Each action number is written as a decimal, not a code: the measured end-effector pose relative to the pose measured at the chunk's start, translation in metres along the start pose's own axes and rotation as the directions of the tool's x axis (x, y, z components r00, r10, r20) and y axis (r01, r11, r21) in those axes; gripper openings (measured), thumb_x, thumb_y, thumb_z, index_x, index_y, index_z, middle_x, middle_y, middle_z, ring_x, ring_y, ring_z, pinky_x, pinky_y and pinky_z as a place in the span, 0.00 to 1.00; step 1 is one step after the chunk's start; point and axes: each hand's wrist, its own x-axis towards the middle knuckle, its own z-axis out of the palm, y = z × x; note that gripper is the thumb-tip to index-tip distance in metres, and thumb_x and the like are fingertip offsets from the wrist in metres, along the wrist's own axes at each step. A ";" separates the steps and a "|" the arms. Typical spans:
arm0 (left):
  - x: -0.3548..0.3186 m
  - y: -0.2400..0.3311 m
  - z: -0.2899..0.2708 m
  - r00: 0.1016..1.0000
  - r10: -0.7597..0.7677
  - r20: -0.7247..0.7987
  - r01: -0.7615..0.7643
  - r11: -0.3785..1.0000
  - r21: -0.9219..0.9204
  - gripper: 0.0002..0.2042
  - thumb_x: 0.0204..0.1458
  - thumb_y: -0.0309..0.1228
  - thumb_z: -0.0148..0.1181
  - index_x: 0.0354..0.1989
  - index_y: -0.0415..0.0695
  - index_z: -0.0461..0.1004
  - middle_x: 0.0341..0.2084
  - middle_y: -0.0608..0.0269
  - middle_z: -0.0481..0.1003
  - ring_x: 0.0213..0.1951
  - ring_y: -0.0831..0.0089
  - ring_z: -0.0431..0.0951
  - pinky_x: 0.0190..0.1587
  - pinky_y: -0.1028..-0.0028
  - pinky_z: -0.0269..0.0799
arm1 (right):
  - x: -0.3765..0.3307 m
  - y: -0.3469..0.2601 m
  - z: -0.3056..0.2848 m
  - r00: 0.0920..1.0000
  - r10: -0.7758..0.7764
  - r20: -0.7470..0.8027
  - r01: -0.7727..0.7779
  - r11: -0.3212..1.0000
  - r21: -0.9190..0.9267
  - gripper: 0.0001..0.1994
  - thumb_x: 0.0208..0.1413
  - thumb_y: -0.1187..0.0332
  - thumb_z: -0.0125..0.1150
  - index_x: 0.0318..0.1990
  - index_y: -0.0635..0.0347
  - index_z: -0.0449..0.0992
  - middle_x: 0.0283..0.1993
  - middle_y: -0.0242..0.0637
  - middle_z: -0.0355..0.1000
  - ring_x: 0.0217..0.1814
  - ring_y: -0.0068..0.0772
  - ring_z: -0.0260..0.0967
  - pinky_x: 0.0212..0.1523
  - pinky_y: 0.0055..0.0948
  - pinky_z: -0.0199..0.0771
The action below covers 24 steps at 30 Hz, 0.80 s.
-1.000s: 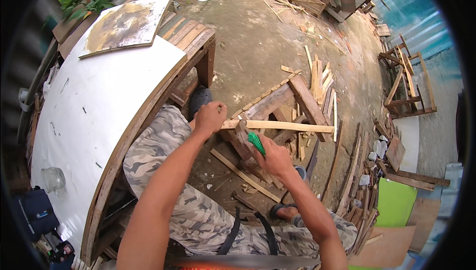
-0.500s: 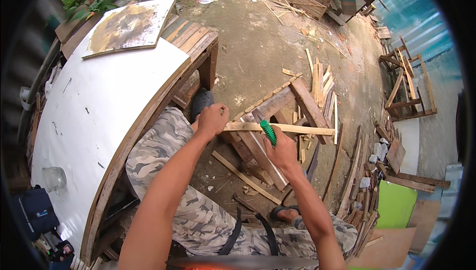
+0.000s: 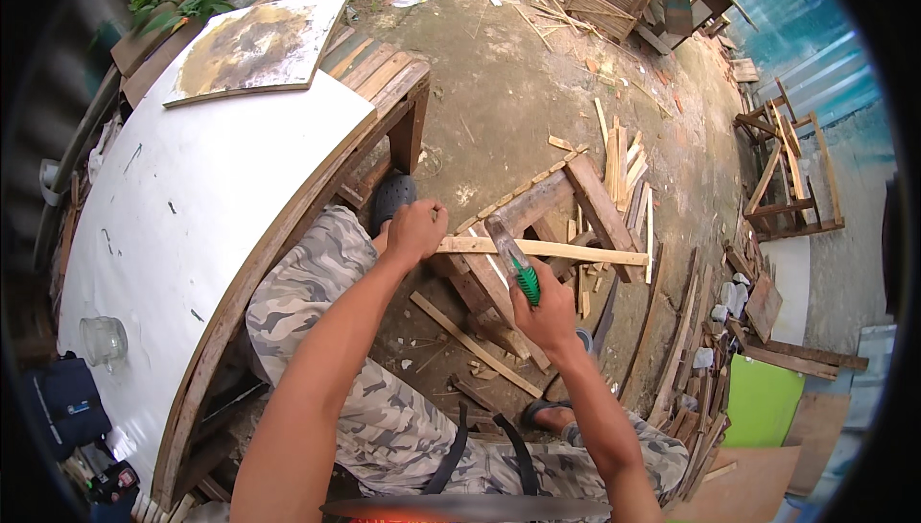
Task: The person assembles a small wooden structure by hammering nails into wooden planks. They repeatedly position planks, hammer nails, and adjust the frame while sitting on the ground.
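A pale wooden strip (image 3: pixel 576 251) lies crosswise over a low brown wooden frame (image 3: pixel 532 202). Its left end meets my left hand (image 3: pixel 417 230), whose fingers are curled closed there; the exact grip is partly hidden. My right hand (image 3: pixel 547 309) is wrapped round the green handle of a hand tool (image 3: pixel 527 283). The tool's grey metal part points up and left across the strip, and I cannot tell whether it is a blade or a hammer shaft. Thin pale pieces run along the frame's upper edge.
At left stands a white-topped table (image 3: pixel 240 158) bearing a stained board (image 3: pixel 254 48) and a glass jar (image 3: pixel 103 339). Wood strips (image 3: pixel 624 158) are piled beyond the frame. Scrap wood (image 3: pixel 696 350) lies at right, and a wooden chair frame (image 3: pixel 791 168) stands by the wall.
The green-handled tool has tilted and its handle has dropped slightly, so more of its grey metal shows over the strip. My left hand stays at the strip's end.
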 end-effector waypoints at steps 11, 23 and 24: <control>0.001 0.004 -0.003 1.000 0.021 -0.011 -0.021 0.999 0.029 0.14 0.55 0.41 0.57 0.41 0.47 0.84 0.32 0.43 0.81 0.40 0.45 0.82 0.43 0.54 0.76 | 0.018 0.014 -0.019 0.969 0.244 0.026 -0.244 0.970 -0.024 0.14 0.58 0.66 0.63 0.47 0.63 0.71 0.28 0.55 0.75 0.29 0.61 0.75 0.30 0.49 0.74; 0.000 0.004 -0.001 1.000 -0.029 -0.008 0.029 1.000 0.000 0.15 0.56 0.41 0.56 0.41 0.47 0.83 0.33 0.43 0.81 0.41 0.44 0.81 0.45 0.53 0.76 | 0.008 -0.006 0.003 0.983 0.121 0.140 -0.120 0.993 -0.010 0.16 0.55 0.68 0.67 0.49 0.60 0.73 0.28 0.48 0.76 0.27 0.52 0.76 0.29 0.41 0.75; 0.000 0.004 -0.001 1.000 -0.012 -0.016 0.012 1.000 0.005 0.15 0.56 0.40 0.57 0.41 0.45 0.83 0.31 0.44 0.81 0.39 0.45 0.82 0.43 0.55 0.76 | 0.003 -0.010 0.000 0.991 0.124 0.050 -0.126 0.991 0.051 0.15 0.56 0.67 0.67 0.49 0.61 0.74 0.28 0.47 0.76 0.26 0.49 0.76 0.28 0.40 0.74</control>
